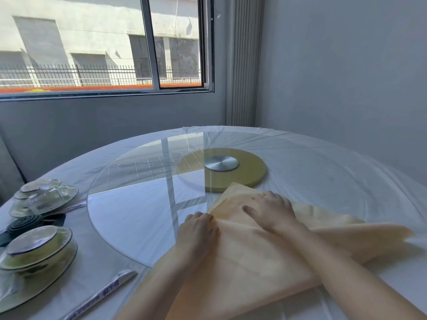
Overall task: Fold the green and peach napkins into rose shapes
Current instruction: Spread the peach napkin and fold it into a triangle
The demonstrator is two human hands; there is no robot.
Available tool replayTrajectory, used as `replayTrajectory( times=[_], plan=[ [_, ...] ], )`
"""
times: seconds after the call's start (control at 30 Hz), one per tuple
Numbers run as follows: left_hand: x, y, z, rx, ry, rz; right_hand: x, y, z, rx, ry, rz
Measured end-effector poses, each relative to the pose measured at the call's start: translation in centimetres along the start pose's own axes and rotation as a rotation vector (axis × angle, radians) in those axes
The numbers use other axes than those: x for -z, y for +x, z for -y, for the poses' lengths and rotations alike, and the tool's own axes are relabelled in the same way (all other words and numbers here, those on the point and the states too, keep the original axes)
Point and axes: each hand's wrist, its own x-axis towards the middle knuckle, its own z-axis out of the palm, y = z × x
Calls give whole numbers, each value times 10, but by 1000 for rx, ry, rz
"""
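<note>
A peach napkin (249, 262) lies spread and partly folded at the near right of the round table, reaching onto the glass turntable (138, 204). My left hand (196, 229) pinches the napkin's left edge, fingers curled on the cloth. My right hand (270, 211) lies flat on top of the napkin near its far corner, fingers spread, pressing it down. A dark green napkin (25, 224), rolled into a spiral, sits at the left between the wrapped dish sets.
Two plastic-wrapped sets of plates and bowls (34, 252) (44, 197) stand at the left edge. A wrapped chopstick packet (104, 292) lies near the front. The yellow turntable base with metal hub (220, 163) sits mid-table. A white cloth (335, 172) covers the table.
</note>
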Motion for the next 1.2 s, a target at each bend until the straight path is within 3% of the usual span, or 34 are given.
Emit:
replayTrajectory(
  times=[0.17,0.33,1.07,1.2],
  plan=[
    [-4,-1,1,-56,105,49,-2,-7,1,53,1,250],
    [-1,0,1,-81,199,102,-4,10,0,90,19,316],
    [0,12,2,-137,348,158,-27,29,1,70,40,203],
    [1,13,1,-131,373,179,-24,20,-2,129,188,81]
  ],
)
